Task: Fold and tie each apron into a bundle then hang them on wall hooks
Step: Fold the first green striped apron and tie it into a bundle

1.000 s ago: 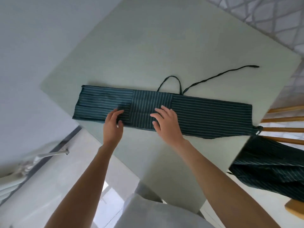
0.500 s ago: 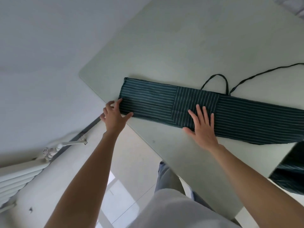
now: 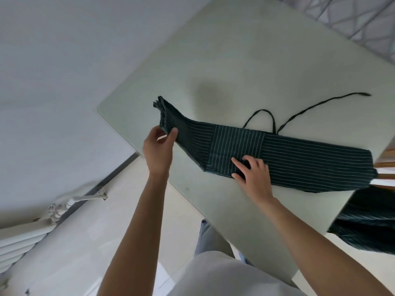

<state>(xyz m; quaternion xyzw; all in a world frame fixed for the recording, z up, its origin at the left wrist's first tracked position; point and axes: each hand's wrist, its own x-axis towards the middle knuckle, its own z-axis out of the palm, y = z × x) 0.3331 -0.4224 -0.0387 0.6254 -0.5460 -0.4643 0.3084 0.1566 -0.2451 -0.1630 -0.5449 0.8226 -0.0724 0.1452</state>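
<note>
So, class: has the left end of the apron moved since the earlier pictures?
Yes. The left hand now pinches the apron's left end and holds it raised off the table, where it earlier lay flat; the right hand pins the middle down.

A pale green worktop [image 3: 245,60] with a rounded corner stands by a white wall [image 3: 64,60]. A white radiator [image 3: 19,240] with pipe fittings sits low left. Wooden slats [image 3: 386,159], perhaps a chair, show at right above light floor tiles [image 3: 96,242].

Striped dark apron [image 3: 277,154] folded into a strip, left end lifted.
</note>
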